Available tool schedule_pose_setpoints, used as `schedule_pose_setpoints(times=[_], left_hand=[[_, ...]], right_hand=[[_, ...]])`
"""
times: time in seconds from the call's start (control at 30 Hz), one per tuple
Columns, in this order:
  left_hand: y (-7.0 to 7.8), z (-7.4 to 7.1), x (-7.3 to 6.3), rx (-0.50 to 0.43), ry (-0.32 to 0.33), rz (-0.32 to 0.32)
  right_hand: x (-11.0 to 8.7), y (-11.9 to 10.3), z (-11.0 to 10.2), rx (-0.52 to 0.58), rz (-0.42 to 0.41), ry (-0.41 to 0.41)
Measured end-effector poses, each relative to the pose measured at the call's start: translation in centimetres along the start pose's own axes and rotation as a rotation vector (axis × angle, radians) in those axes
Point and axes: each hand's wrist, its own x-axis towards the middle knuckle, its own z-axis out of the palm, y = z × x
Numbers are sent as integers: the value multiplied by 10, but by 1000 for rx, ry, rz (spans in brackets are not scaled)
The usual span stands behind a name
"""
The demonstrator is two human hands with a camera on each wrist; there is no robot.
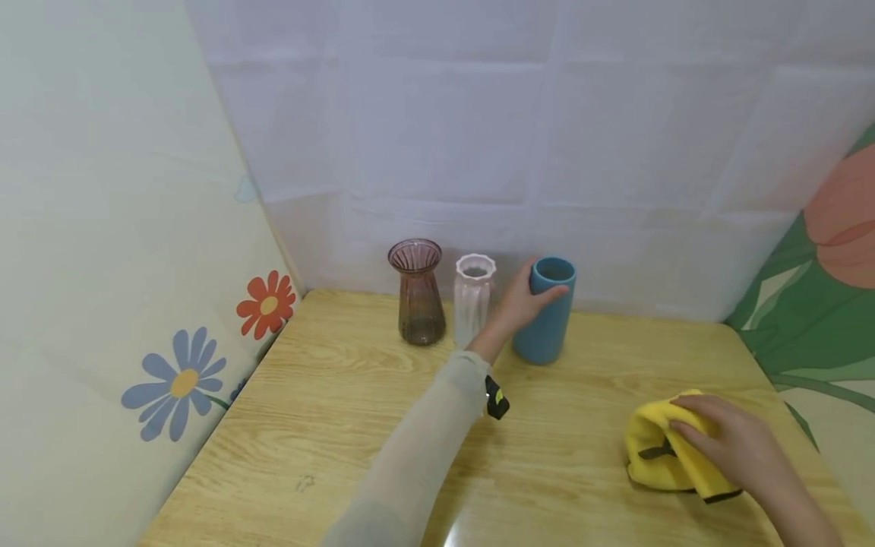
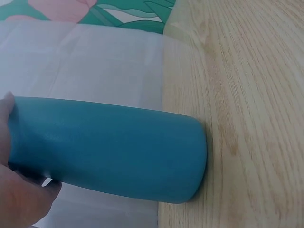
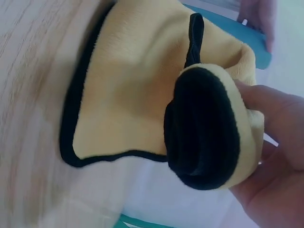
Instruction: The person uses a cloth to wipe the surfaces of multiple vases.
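Observation:
A tall blue vase [image 1: 545,327] stands upright near the back of the table, and my left hand [image 1: 522,302] grips it round the upper part. In the left wrist view the blue vase [image 2: 109,147] fills the middle, thumb and fingers at its rim end. My right hand [image 1: 741,444] pinches a yellow cloth [image 1: 656,425] with dark edging at the table's right side. Seen from the right wrist, the cloth [image 3: 128,90] hangs bunched from the fingers, its dark trim and a small dark loop showing.
Left of the blue vase stand a white fluted vase [image 1: 470,308], partly behind my left hand, and a purple glass vase [image 1: 420,304]. All are on a wooden table [image 1: 328,425]. A white sheet [image 1: 444,137] hangs right behind the table's back edge.

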Motion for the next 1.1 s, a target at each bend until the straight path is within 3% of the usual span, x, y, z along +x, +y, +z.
schedule_pose_setpoints(times=[0.2,0.5,0.73,0.97,1.1], left_hand=[[2,0,-1,-3,25,-16],[6,-3,-7,18,29,-18],[5,-6,-13,26,31,2],[-2,-11,-24,63,44,33],[-3,-14,-36,119,28,46]], right_hand=[[13,4,14,37,71,-109],[24,9,39,91,86,-192],[28,8,55,45,115,-251],[40,-10,57,-57,83,-222],[48,-22,59,-48,62,-199]])
